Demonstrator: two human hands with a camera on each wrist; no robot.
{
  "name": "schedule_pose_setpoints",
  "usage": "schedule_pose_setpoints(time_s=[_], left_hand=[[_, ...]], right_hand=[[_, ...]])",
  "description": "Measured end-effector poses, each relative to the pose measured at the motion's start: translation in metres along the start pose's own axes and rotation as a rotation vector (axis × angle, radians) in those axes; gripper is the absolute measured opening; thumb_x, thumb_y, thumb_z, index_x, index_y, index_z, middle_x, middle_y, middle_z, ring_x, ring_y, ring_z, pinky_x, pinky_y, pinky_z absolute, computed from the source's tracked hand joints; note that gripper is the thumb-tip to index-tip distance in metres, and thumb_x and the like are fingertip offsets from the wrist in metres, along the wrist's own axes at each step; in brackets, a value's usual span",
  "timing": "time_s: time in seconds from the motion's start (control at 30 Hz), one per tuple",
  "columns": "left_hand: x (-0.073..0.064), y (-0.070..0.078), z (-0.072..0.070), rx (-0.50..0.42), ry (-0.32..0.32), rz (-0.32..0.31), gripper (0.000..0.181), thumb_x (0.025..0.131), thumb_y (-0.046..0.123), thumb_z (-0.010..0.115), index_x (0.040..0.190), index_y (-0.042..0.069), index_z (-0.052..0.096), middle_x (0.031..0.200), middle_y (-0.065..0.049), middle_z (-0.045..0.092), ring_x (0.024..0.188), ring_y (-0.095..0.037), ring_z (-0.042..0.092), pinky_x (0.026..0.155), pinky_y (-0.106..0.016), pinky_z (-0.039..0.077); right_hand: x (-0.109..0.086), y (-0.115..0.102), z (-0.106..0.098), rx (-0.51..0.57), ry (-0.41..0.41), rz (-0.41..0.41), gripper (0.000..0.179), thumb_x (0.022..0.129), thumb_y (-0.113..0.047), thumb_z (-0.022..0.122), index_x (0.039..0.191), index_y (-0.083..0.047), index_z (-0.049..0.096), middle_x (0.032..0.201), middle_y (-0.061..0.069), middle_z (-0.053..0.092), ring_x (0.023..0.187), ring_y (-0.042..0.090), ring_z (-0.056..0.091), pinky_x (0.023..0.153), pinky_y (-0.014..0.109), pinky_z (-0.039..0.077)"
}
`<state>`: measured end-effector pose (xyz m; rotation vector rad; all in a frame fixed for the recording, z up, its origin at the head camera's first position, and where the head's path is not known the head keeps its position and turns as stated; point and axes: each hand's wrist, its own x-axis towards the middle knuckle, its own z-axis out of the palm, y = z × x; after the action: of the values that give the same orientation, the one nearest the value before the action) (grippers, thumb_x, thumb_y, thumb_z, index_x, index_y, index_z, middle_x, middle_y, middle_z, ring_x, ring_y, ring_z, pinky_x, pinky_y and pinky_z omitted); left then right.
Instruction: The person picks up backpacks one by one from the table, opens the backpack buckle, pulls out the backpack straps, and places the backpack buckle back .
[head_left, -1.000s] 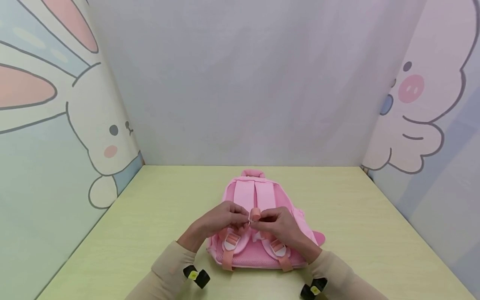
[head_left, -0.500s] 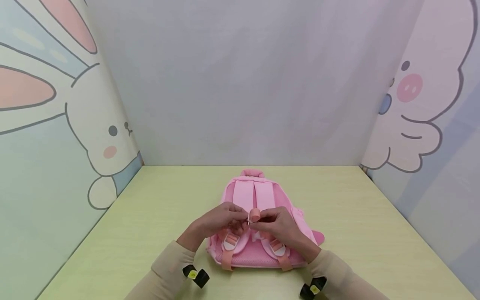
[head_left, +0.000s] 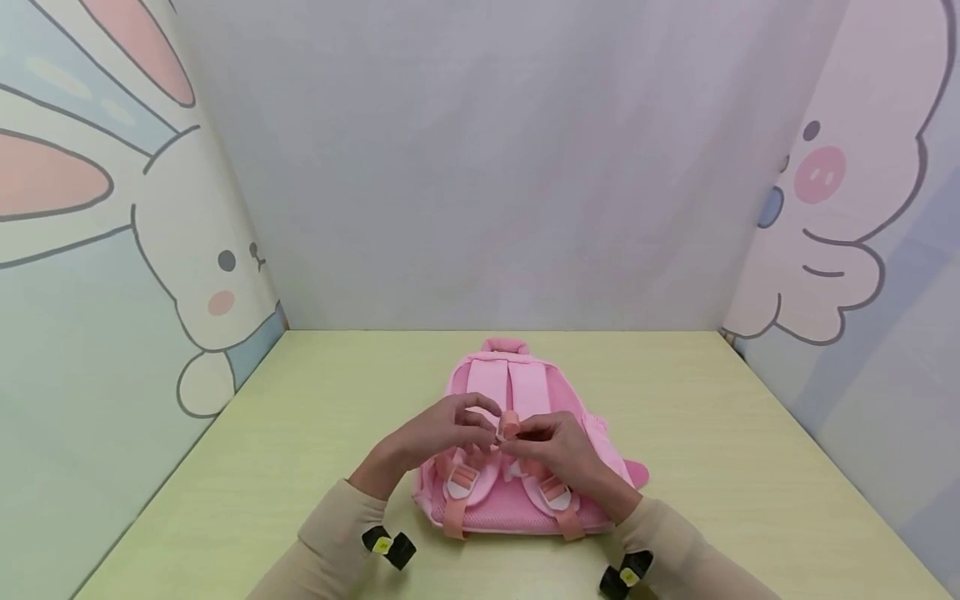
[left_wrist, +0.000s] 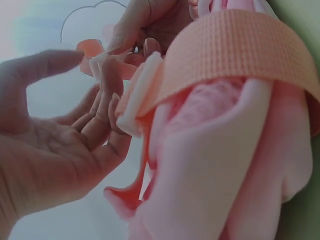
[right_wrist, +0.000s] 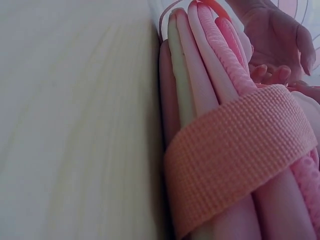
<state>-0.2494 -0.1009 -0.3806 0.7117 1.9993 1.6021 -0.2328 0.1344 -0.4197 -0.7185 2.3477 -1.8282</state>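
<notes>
A pink backpack [head_left: 506, 522] lies on the table with its shoulder straps facing up. Over its middle, my right hand [head_left: 566, 457] pinches a short loop of orange webbing [head_left: 510, 424] at a small white buckle [left_wrist: 97, 64]. Just to the left is my left hand [head_left: 442, 429], thumb and index finger parted. In the left wrist view, its other fingers reach right up to the buckle, bent loosely. Lower down, white adjuster buckles [head_left: 462, 482] sit on the orange straps. The right fingertips are partly hidden behind the left fingers in that view.
The backpack rests on a pale yellow-green table [head_left: 300, 467]. Behind it stands a plain grey-white backdrop [head_left: 480, 183]. Side panels with a cartoon rabbit [head_left: 202, 250] and a pig [head_left: 862, 192] flank the table.
The left hand has loosened its pinch near the buckle, its index finger lifting and its fingers spreading apart. The right hand keeps holding the webbing almost in place, and the backpack stays put.
</notes>
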Motion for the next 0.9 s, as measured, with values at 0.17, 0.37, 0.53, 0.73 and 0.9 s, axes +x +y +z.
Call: schedule_pose_setpoints(time_s=[0.17, 0.37, 0.53, 0.73, 0.9], left_hand=[[0.0, 0.001, 0.003, 0.042, 0.03, 0.036, 0.028, 0.092, 0.019, 0.073, 0.115, 0.007, 0.063, 0.096, -0.011, 0.072, 0.082, -0.023, 0.067, 0.076, -0.036, 0.056], [0.0, 0.004, 0.009, 0.128, 0.094, 0.09, 0.02, 0.091, 0.024, 0.074, 0.108, 0.014, 0.072, 0.101, -0.006, 0.071, 0.09, -0.025, 0.067, 0.082, -0.042, 0.056], [-0.001, 0.005, 0.007, 0.195, 0.018, 0.113, 0.023, 0.096, 0.036, 0.068, 0.115, 0.024, 0.075, 0.113, 0.003, 0.069, 0.105, -0.02, 0.062, 0.089, -0.039, 0.052], [-0.001, -0.001, 0.0, 0.084, -0.077, 0.061, 0.037, 0.106, 0.035, 0.049, 0.138, 0.017, 0.054, 0.132, -0.003, 0.058, 0.115, -0.021, 0.063, 0.098, -0.04, 0.048], [0.003, -0.007, 0.004, 0.075, -0.066, 0.05, 0.028, 0.105, 0.016, 0.051, 0.132, 0.007, 0.053, 0.125, -0.009, 0.061, 0.112, -0.023, 0.063, 0.095, -0.037, 0.05]], right_hand=[[0.0, 0.002, -0.001, 0.007, -0.003, -0.01, 0.013, 0.086, -0.019, 0.08, 0.094, -0.008, 0.079, 0.074, 0.005, 0.067, 0.059, 0.007, 0.048, 0.05, 0.02, 0.038], [0.0, 0.002, -0.001, 0.031, -0.007, -0.019, 0.013, 0.088, -0.018, 0.078, 0.097, -0.008, 0.079, 0.077, 0.004, 0.07, 0.061, 0.008, 0.05, 0.051, 0.021, 0.04], [0.001, 0.004, -0.002, 0.036, -0.002, -0.053, 0.013, 0.091, -0.014, 0.075, 0.101, -0.007, 0.078, 0.083, 0.005, 0.073, 0.063, 0.008, 0.051, 0.055, 0.022, 0.043], [0.001, 0.004, -0.004, 0.056, 0.021, 0.027, 0.021, 0.089, -0.022, 0.078, 0.103, -0.007, 0.078, 0.092, 0.008, 0.075, 0.077, 0.011, 0.063, 0.062, 0.022, 0.05], [0.002, 0.003, -0.005, 0.093, 0.031, 0.065, 0.028, 0.087, -0.023, 0.08, 0.107, -0.005, 0.077, 0.097, 0.01, 0.075, 0.084, 0.013, 0.064, 0.068, 0.023, 0.052]])
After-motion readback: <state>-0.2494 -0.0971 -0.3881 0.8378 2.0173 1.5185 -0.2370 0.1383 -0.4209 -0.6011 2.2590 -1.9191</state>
